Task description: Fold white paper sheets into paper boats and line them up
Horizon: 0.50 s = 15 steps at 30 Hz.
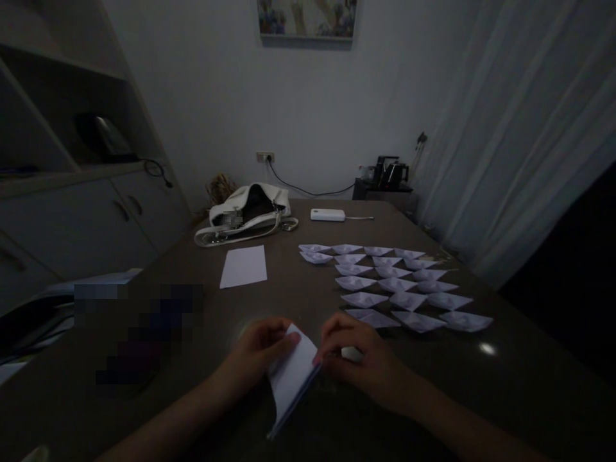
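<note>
A folded sheet of white paper (294, 375) is held tilted above the near part of the table. My left hand (262, 350) grips its upper left side, the thumb lying on the front face. At the right edge my right hand (353, 356) pinches the paper between thumb and fingers. The layers show as a dark line along the lower right edge. Beyond my right hand stand several white paper boats (394, 285) in rows. A flat sheet of white paper (244, 266) lies beyond my left hand.
A white handbag (250, 208) lies at the back left of the brown table (293, 234). A white power bank (328, 215) with a short cable lies at the back. Blurred dark items (144, 333) are at the left. Kettle (395, 173) stands beyond the table.
</note>
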{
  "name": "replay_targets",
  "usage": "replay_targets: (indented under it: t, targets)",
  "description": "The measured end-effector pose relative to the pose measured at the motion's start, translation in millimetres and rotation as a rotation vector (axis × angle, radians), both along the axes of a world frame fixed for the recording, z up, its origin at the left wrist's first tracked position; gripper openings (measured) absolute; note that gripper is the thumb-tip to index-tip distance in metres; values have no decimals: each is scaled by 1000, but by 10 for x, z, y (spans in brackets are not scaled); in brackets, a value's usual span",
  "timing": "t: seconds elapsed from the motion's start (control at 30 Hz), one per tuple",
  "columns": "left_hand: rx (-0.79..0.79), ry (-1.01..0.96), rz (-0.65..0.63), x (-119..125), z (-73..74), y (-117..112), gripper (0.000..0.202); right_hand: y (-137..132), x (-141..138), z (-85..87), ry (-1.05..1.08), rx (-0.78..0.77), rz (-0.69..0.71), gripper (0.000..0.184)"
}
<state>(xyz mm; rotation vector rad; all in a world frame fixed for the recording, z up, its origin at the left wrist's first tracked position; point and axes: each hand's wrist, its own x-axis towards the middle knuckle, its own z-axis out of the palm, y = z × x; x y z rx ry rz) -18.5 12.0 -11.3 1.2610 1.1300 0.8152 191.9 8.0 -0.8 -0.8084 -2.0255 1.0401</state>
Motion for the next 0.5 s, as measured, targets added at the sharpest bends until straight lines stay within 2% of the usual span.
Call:
replay_targets:
  t: [0.13,0.23,0.3,0.4,0.5]
  targets:
    - [94,100,-7,52,60,-77,42,-33,-100,-88,3,-99,-108,16]
    - [102,130,-13,72,44,-128,42,-49,-172,-167,25,-214,-177,18]
    - [76,149,45,77,14,-150,42,-50,-198,-201,13,-259,-200,20]
    - [58,144,113,85,-7,-165,45,-41,-201,-216,2,-236,-251,22]
    - [28,98,-24,103,33,-170,42,-30,-188,-217,-19,-203,-290,24]
